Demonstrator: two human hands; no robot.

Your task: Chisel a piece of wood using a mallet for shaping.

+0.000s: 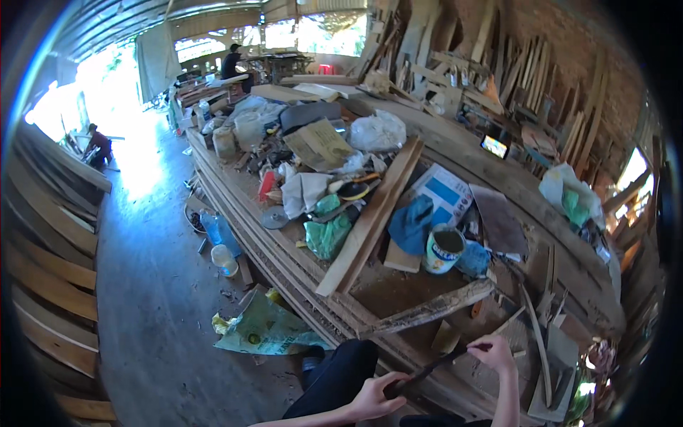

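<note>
A long, dark, narrow piece (434,366) runs slantwise between my two hands at the lower right; whether it is a tool or a strip of wood I cannot make out. My left hand (380,396) is closed round its near, thicker end. At the far end, the fingers of my right hand (491,352) pinch it. Just beyond my hands, a rough wooden board (430,307) lies across the stacked planks (284,292). A small wood block (446,336) sits near the dark piece, and thin wood strips (538,345) lie to the right of my right hand.
Cluttering the plank stack are a tin can (444,249), a blue cloth (411,224), a long beam (373,213), a green plastic bag (329,236) and cardboard (319,144). A printed sack (267,327) lies on the floor by my leg. Two people are far off.
</note>
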